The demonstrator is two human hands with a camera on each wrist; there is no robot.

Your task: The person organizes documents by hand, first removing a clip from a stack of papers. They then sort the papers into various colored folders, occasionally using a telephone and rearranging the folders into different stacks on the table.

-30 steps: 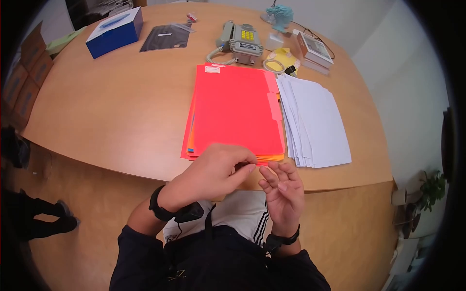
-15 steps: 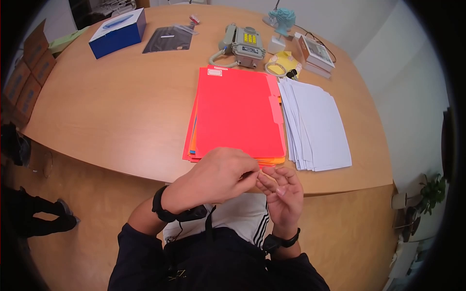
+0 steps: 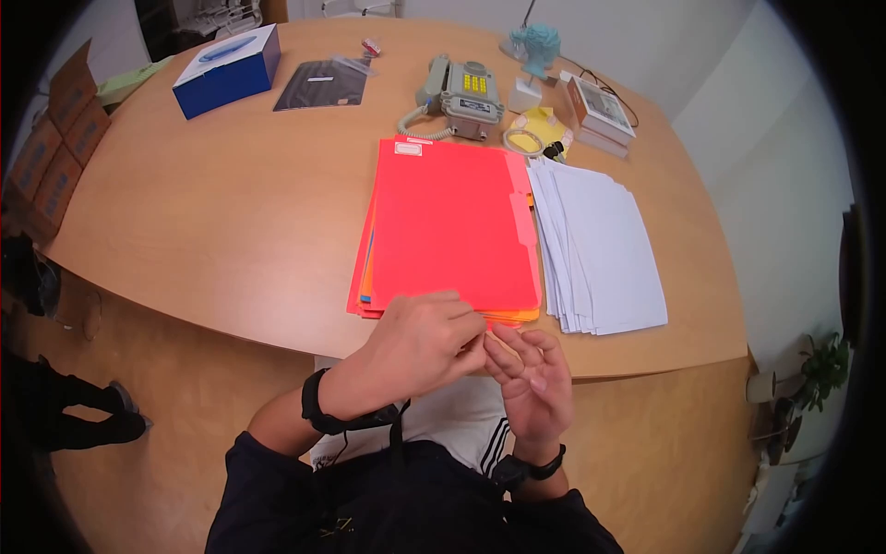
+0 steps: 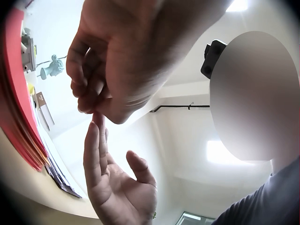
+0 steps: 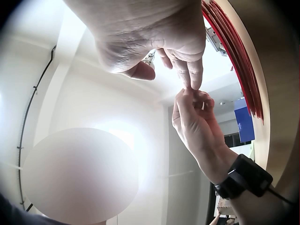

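Note:
My left hand (image 3: 420,343), fingers curled, pinches a fingertip of my right hand in front of the folder stack. My right hand (image 3: 537,388) is palm up with its fingers extended and its thumb apart. In the left wrist view the curled left fingers meet the tip of a straight right finger, and the right thumb (image 4: 139,166) stands away from them. Just beyond the hands lies a stack of red folders (image 3: 452,222), with orange and blue edges showing beneath. A pile of white paper (image 3: 609,245) lies to its right.
Behind the folders stand a grey corded telephone (image 3: 469,100), a yellow item (image 3: 544,127), boxed books (image 3: 602,109) and a teal bust (image 3: 535,46). Farther left are a blue-and-white box (image 3: 229,78) and a dark flat sleeve (image 3: 318,85). Brown cartons (image 3: 57,162) line the left edge.
The left hand has closed the small gap to the right hand's fingertips and now meets one of them. The folders and paper keep their places on the table; the head view has shifted slightly.

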